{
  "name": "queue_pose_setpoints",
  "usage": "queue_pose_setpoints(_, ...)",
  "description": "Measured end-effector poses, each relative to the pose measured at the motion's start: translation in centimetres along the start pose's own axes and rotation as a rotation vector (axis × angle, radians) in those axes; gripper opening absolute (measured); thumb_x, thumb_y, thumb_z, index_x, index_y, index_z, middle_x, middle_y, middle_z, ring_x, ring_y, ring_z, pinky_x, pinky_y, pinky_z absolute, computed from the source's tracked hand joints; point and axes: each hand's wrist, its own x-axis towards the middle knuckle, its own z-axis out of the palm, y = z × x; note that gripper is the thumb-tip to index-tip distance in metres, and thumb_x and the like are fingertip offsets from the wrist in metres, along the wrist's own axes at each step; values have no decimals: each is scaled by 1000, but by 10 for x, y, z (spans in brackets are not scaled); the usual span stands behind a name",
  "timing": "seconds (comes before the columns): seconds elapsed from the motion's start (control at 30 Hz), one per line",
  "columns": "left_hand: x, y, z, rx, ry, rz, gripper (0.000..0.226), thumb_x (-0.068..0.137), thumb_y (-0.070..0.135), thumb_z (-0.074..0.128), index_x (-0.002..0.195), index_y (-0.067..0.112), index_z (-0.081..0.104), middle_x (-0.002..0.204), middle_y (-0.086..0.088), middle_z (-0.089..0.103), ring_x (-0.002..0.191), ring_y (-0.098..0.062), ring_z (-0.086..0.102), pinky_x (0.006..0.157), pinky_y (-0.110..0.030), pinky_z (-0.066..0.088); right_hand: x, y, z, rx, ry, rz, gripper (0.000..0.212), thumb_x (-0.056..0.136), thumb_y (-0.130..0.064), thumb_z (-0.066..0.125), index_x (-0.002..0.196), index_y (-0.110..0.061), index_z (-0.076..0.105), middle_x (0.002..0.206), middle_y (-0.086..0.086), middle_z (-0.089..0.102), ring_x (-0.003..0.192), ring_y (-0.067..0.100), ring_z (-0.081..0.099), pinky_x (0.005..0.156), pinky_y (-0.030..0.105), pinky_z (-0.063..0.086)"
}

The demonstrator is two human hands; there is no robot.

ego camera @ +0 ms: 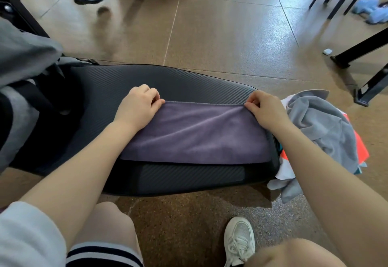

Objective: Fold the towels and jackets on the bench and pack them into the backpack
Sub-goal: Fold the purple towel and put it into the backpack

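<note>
Two hands, left hand (137, 104) and right hand (265, 110), pinch the purple towel's (195, 136) far corners.

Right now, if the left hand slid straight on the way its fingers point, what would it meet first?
Probably the right hand: the left hand points along the far edge of the purple towel, whose other corner the right hand pinches.

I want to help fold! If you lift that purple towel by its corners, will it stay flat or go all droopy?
Probably droopy: the purple towel already creases between the left hand and right hand pinching its corners. It looks thin, so likely light. Its fuzzy cloth shouldn't slip.
</note>
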Motion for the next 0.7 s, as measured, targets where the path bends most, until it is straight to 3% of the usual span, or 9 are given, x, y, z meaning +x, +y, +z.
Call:
queue_pose_setpoints(0.13,1,-1,0,48,-15,8,24,94,24,52,97,2,61,99,-14,57,96,-32,50,74,-41,41,-5,3,4,-7,7,34,9,86,-16,61,91,-9,64,97,11,67,93,26,58,79,29,38)
queue_pose_setpoints(0.23,3,6,-2,94,-9,-22,20,94,18,49,99,1,60,101,-17,57,97,-35,49,74,-42,40,-11,-4,4,-160,62,37,19,86,-19,61,101,-7,61,108,17,60,106,35,52,89,38,39)
queue_pose_setpoints(0.37,-7,30,-4,93,89,256,42,79,9,31,103,-3,63,105,-21,64,105,-40,57,88,-47,47,-30,-45,16,-294,262,-281,34,82,-23,47,104,-2,62,118,21,59,118,40,49,103,46,37)
queue_pose_setpoints(0.43,-17,47,5,26,-12,349,49,84,16,30,118,-6,56,124,-24,57,119,-40,50,102,-47,38,-39,-72,33,-248,156,-396,41,87,-23,43,119,-2,58,132,20,53,130,37,42,109,48,32)
queue_pose_setpoints(0.53,-31,44,14,64,-270,214,63,96,41,27,146,4,18,155,-13,14,144,-25,13,116,-37,9,-48,-87,58,-292,-142,-340,58,97,-39,35,147,-13,23,157,8,16,145,25,11,116,41,9)
queue_pose_setpoints(0.63,-38,20,13,186,-345,118,99,72,76,9,149,14,0,157,-5,-6,145,-18,-3,115,-34,-2,-58,-67,62,-380,-169,-257,88,79,-72,15,150,-22,1,159,2,-1,146,21,-1,117,38,1)
queue_pose_setpoints(0.7,-42,14,7,212,-375,116,116,56,85,3,149,16,-5,157,-5,-12,145,-18,-7,115,-34,-5,-65,-51,54,-407,-180,-211,103,63,-81,7,149,-26,-4,159,0,-5,146,21,-4,116,38,-1)
